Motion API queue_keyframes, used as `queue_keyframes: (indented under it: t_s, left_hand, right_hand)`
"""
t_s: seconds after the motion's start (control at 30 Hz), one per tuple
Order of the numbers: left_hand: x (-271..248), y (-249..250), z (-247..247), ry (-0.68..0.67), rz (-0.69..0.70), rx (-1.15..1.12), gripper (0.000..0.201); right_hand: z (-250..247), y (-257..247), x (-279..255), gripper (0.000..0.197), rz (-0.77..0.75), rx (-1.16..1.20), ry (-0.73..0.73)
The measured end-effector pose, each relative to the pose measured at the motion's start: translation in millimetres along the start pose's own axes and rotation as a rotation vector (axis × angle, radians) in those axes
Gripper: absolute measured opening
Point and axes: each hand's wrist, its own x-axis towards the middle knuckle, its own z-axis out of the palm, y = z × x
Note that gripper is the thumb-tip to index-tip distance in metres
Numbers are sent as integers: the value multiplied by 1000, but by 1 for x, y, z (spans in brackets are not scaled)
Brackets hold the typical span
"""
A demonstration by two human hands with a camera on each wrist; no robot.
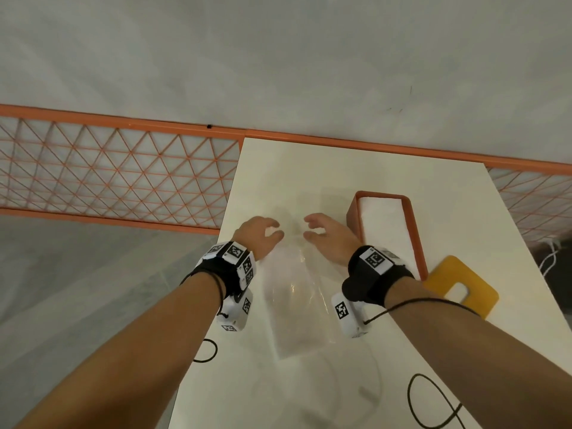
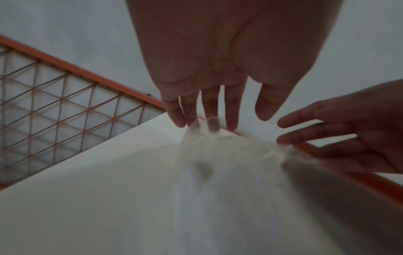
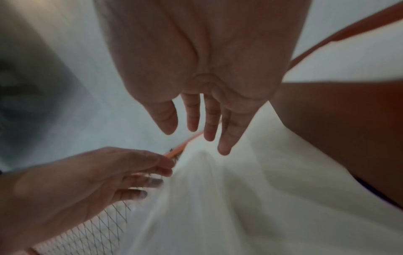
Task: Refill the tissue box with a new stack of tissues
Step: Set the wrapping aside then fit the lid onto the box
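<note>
Clear crumpled wrapper (image 1: 295, 292) between relaxed hands; orange box (image 1: 388, 230) tissue-filled.

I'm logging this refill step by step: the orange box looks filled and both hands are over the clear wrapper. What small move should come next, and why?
Probably reach the right hand for the yellow lid beside the orange box. The tissue stack already sits inside, the clear wrapper looks empty, and both hands hover open.
</note>
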Motion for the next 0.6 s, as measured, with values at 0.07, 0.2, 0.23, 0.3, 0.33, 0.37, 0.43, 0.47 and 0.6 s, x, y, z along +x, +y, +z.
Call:
queue_keyframes:
  t_s: [0.07,0.2,0.23,0.3,0.33,0.37,0.43,0.47,0.6]
  left_hand:
    - [-9,13,-5,85,63,-34,37]
    - [-37,59,-7,187,182,-189,25]
    - [-46,74,-4,179,199,-231,23]
    - [-62,103,11,114,235,-272,23]
    - [-70,118,21,73,258,-271,23]
    - [-76,132,33,35,281,-261,23]
    - [-84,160,59,-33,320,-240,24]
    - [-87,175,73,-72,329,-231,25]
    - [-97,226,133,-226,313,-169,30]
  right_hand:
    - [-17,-7,-9,31,-66,69,43]
    - [-58,-11,-36,17,-149,157,122]
    - [-70,-10,-44,16,-156,166,157]
    - [-92,0,-61,17,-150,182,241]
    - [-104,9,-68,16,-128,191,289]
    - [-115,19,-75,16,-97,197,334]
    - [-135,46,-89,15,-18,201,411]
    - [-144,63,-96,16,25,207,448]
    - [-174,146,-127,19,262,231,563]
